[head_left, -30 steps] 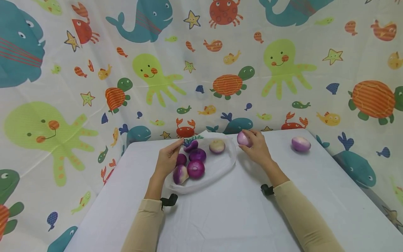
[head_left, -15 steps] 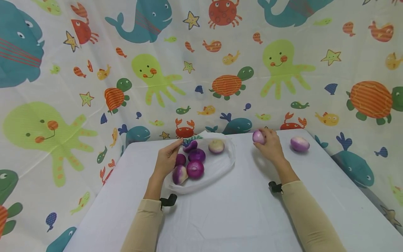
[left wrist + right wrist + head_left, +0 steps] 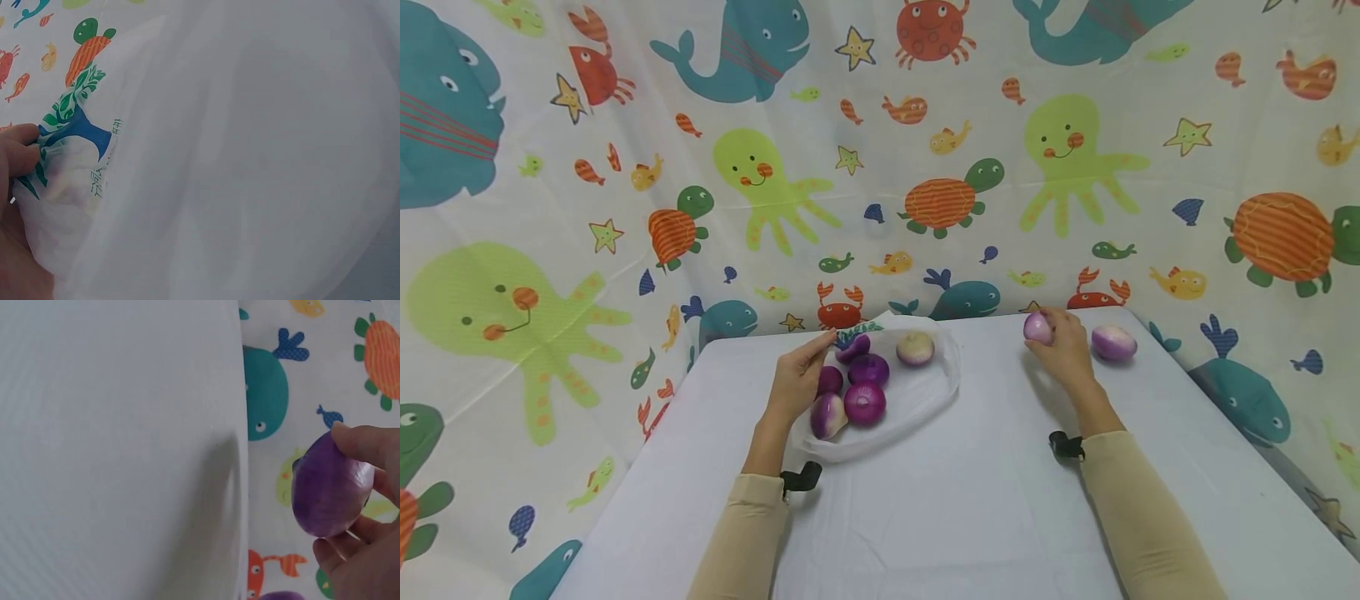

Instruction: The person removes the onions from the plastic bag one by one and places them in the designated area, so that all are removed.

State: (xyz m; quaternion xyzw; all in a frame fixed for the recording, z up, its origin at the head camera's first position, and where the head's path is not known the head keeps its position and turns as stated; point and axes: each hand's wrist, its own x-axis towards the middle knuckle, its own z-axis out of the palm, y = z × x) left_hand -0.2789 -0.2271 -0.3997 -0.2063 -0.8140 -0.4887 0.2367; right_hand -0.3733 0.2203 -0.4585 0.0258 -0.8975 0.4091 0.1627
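Observation:
A translucent white plastic bag (image 3: 917,400) with a green and blue print lies at the table's middle left, its mouth spread, several purple onions (image 3: 865,404) and a pale one (image 3: 915,348) inside. The left hand (image 3: 796,379) pinches the bag's left edge; in the left wrist view fingers (image 3: 25,150) grip the printed plastic (image 3: 81,134). The right hand (image 3: 1066,350) holds a purple onion (image 3: 1038,328) above the table's back right. Seen from the right wrist, that onion (image 3: 328,487) sits between thumb and fingertips of the hand (image 3: 369,562).
Another purple-and-white onion (image 3: 1114,343) lies on the white table (image 3: 955,517) just right of the right hand. Behind and beside the table hangs a curtain (image 3: 865,117) printed with sea animals.
The right hand has carried its onion rightward, away from the bag and closer to the onion lying at the right. The left hand keeps its hold on the bag.

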